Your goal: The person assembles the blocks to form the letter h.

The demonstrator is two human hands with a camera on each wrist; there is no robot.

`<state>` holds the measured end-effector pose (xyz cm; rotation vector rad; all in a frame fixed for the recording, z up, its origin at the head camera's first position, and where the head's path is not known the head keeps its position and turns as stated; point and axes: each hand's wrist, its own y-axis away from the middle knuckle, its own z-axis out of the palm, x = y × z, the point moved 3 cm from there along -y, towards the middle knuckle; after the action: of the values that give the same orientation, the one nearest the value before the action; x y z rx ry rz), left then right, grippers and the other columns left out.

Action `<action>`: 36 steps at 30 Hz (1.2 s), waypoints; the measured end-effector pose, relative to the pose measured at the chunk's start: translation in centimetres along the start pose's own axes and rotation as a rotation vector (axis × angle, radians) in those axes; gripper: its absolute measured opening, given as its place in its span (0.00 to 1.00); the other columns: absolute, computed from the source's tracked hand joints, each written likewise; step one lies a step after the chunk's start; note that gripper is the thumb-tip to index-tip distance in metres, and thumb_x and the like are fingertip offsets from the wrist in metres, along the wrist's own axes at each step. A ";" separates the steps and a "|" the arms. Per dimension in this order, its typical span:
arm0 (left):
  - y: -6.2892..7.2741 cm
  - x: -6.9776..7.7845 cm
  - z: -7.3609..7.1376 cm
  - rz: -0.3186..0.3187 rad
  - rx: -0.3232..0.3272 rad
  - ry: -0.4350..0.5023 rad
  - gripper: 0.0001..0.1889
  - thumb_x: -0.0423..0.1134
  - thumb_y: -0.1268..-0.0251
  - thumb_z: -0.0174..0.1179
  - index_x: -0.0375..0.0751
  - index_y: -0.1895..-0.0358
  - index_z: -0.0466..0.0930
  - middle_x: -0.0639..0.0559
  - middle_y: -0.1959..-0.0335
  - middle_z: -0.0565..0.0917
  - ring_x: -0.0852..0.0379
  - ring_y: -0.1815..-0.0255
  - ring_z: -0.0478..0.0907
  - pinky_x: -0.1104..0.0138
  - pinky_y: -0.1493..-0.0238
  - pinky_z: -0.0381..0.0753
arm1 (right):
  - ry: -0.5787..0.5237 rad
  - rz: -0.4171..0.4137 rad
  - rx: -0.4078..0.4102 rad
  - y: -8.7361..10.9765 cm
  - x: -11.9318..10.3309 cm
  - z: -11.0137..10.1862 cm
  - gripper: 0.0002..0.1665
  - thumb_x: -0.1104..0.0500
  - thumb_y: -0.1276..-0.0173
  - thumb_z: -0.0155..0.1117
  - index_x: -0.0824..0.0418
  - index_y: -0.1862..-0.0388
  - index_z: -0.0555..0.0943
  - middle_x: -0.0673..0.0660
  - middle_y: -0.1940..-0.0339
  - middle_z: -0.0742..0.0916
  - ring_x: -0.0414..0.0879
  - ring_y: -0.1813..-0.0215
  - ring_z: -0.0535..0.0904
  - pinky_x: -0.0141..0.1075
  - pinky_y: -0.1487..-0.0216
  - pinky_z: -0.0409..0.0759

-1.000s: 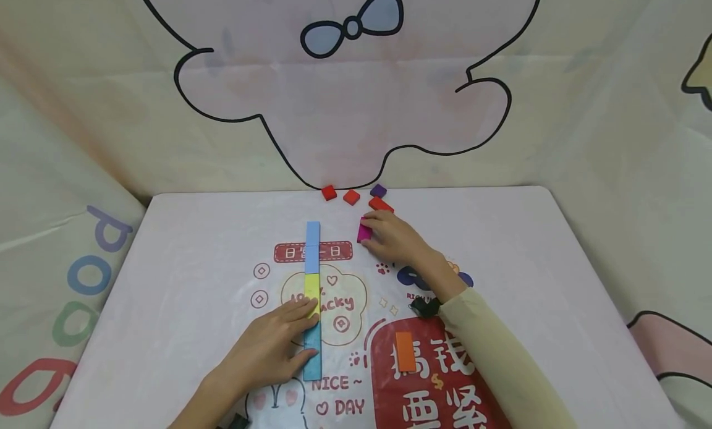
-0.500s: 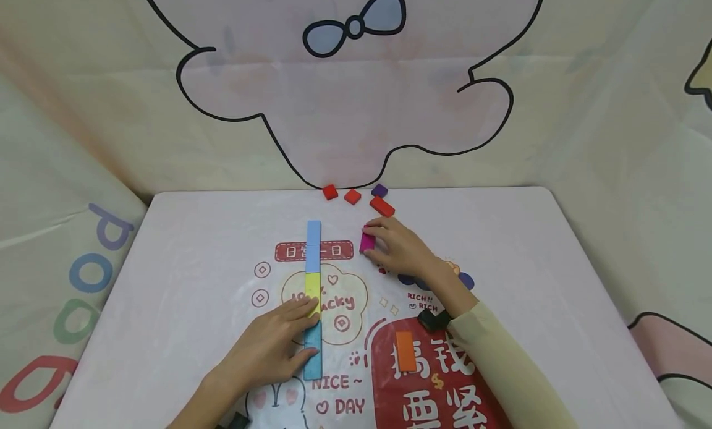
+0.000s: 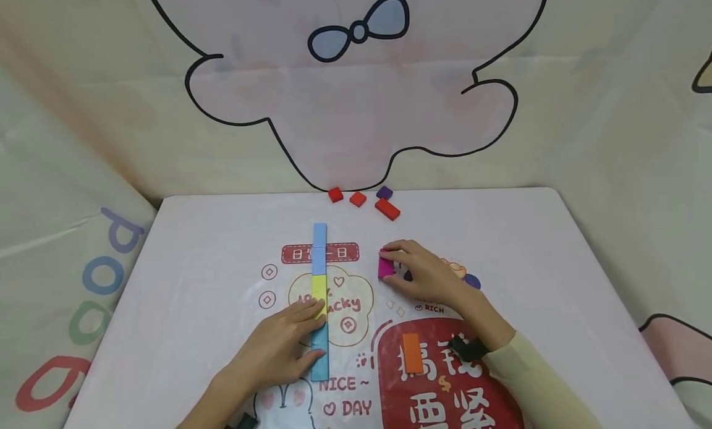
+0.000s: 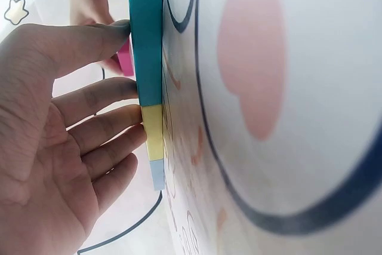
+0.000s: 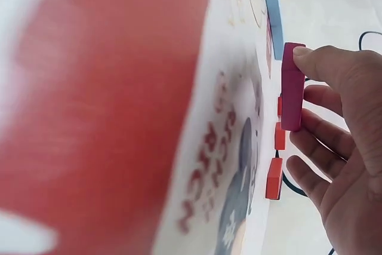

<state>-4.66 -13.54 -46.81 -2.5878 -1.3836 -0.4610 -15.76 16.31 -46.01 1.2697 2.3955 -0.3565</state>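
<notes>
In the head view, a straight row of flat blocks lies on the white table: light blue [image 3: 319, 250] at the far end, yellow [image 3: 319, 287] in the middle, teal [image 3: 319, 371] nearest. My left hand [image 3: 278, 345] rests on the yellow and teal part with its fingertips and thumb; the left wrist view has them against the teal block [image 4: 147, 40]. To the right of the row, my right hand [image 3: 419, 274] pinches a magenta block [image 3: 384, 266] between thumb and fingers. The right wrist view has this magenta block [image 5: 292, 97] apart from the row.
At the table's far edge lie several loose blocks: red ones [image 3: 358, 199], a longer red one [image 3: 387, 209] and a purple one [image 3: 384, 193]. An orange block [image 3: 412, 353] lies on the printed red patch, left of my right forearm.
My right hand has drawn the magenta block nearer and to the right, away from the loose red blocks. My left hand has stayed on the row. The head view has shifted slightly.
</notes>
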 end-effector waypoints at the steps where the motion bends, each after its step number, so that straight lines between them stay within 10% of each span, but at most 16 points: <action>1: 0.0 0.0 0.0 -0.004 0.002 -0.001 0.31 0.57 0.37 0.73 0.47 0.33 0.85 0.54 0.24 0.79 0.52 0.21 0.74 0.55 0.22 0.76 | -0.005 -0.006 -0.004 0.5 0.0 0.0 0.33 0.47 0.31 0.76 0.55 0.29 0.82 0.54 0.30 0.83 0.51 0.26 0.77 0.50 0.28 0.83; 36: 0.0 -0.1 0.1 0.001 0.017 -0.004 0.32 0.57 0.38 0.73 0.46 0.34 0.85 0.54 0.25 0.79 0.51 0.21 0.74 0.53 0.22 0.76 | 0.039 -0.027 0.010 7.8 -0.7 1.4 0.33 0.47 0.36 0.80 0.53 0.33 0.85 0.52 0.31 0.85 0.51 0.29 0.80 0.51 0.31 0.85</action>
<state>-4.72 -13.61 -46.99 -2.5770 -1.3813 -0.4427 -8.62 19.52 -47.25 1.2606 2.4490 -0.3557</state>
